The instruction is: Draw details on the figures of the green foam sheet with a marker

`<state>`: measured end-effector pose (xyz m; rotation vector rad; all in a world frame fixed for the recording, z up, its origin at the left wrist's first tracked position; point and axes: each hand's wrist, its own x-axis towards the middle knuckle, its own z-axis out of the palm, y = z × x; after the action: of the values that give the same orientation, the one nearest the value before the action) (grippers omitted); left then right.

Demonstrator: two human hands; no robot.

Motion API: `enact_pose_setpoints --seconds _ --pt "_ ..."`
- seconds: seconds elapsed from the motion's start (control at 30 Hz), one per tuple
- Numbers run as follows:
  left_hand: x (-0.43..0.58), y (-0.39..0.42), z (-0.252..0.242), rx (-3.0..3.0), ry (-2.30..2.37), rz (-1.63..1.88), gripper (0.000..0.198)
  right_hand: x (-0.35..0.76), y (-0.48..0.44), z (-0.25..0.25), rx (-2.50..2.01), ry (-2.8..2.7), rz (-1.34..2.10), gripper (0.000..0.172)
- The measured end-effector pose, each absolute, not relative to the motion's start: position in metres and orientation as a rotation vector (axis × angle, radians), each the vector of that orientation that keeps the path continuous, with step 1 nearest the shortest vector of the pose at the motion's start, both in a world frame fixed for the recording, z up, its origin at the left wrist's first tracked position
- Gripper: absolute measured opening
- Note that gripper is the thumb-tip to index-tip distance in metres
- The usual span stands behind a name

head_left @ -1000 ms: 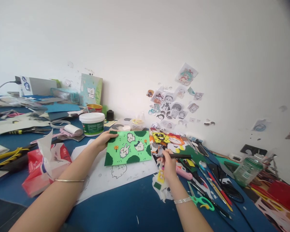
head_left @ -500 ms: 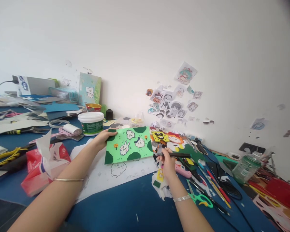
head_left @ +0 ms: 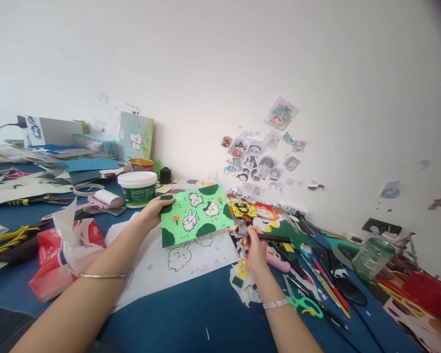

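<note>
My left hand (head_left: 159, 212) pinches the top left corner of a green card (head_left: 182, 229). The card carries white cartoon figures, dark green patches and small orange flowers. It is raised at a tilt above a white sheet of line drawings (head_left: 158, 282), covering part of it. My right hand (head_left: 256, 247) is closed around a slim black pen-like tool (head_left: 274, 238), just right of the card and apart from it. Whether that tool is a marker or a knife I cannot tell. Below the hand lie paper scraps (head_left: 245, 289) and a pink handle (head_left: 278, 263).
Green scissors (head_left: 306, 305), pens (head_left: 330, 282) and cables crowd the right side, with a clear jar (head_left: 373, 257) behind. At left stand a red tissue pack (head_left: 71, 255) and a white-lidded tub (head_left: 137, 189). Cartoon cutouts (head_left: 253, 157) cover the wall.
The green card has turned slightly, its right side rising, and more of the drawn sheet shows beneath it. My right hand stays almost where it was, still closed on the black tool.
</note>
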<state>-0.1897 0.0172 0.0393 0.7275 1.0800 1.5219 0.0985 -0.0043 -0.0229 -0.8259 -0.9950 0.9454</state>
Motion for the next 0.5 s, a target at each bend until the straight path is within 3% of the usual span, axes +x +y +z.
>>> enact_pose_setpoints --seconds 0.5 --pt "-0.1933 0.0214 0.0315 0.773 1.173 1.433 0.019 0.1042 0.0003 -0.0250 -0.804 -0.938 0.844 0.027"
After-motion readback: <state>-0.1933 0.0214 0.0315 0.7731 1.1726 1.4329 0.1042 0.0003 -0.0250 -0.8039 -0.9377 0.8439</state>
